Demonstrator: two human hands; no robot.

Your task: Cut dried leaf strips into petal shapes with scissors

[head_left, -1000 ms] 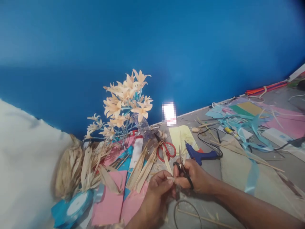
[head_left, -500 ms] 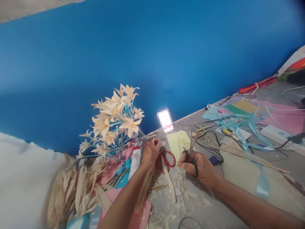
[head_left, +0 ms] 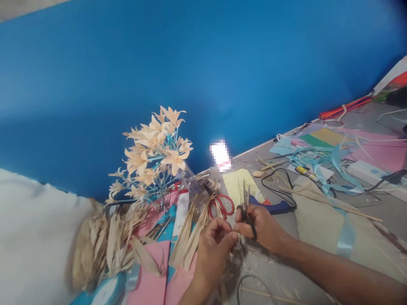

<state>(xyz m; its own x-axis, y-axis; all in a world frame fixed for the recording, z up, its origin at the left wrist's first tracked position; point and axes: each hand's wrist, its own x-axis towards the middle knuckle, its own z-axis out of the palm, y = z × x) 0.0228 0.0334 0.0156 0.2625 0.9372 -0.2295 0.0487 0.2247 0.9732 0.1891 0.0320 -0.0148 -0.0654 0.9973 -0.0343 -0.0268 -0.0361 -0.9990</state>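
Observation:
My right hand (head_left: 265, 228) grips black-handled scissors (head_left: 252, 222), their narrow blades pointing up and slightly apart. Beside it, almost touching, my left hand (head_left: 216, 243) is closed with thumb and index finger pinched together; whatever is between the fingertips is too small to make out. Just beyond the left hand lie red-handled scissors (head_left: 229, 206) and dry, straw-coloured husk strips (head_left: 193, 237). Behind the hands is a pale yellow sheet (head_left: 233, 184) with scraps on it.
Peach artificial flowers (head_left: 149, 156) stand at the left, above dried husks (head_left: 89, 245) and pink paper (head_left: 152, 275). A blue ribbon roll (head_left: 110, 290) lies in front. To the right are a blue glue gun (head_left: 276, 206), tangled light-blue ribbon (head_left: 338, 161) and a white power strip (head_left: 370, 176).
My left hand has come back toward me and rightward, from beyond the red-handled scissors to beside my right hand. The right hand, still holding the black scissors, has shifted slightly; more of the glue gun shows.

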